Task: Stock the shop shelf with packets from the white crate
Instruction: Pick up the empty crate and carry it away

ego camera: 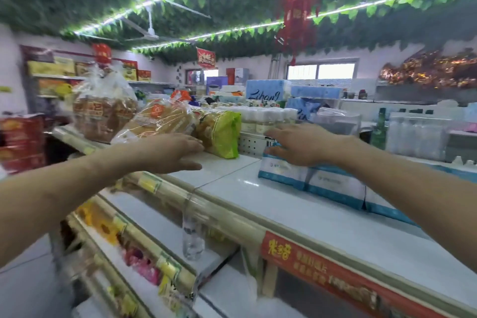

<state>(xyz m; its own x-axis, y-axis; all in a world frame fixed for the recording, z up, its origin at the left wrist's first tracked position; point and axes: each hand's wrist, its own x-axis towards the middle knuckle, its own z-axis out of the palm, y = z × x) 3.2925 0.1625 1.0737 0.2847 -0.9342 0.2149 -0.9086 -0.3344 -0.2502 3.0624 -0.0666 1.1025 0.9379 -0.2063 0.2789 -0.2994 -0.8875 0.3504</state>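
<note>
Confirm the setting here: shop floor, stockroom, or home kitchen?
Shop floor, most likely a small grocery. Bagged bread loaves and a green packet sit on the top shelf, yellow price tags line the shelf edges, and stacked tissue packs fill the background.

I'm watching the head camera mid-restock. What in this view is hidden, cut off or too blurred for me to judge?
- White crate: not in the head view at all.
- Right hand: palm and fingertips face away over the blue-and-white pack; contact unclear.
- Left hand: whether it touches the green packet is blurred.
- Lower shelves: motion blur, goods unreadable.
- Red sign: small print illegible.
</note>
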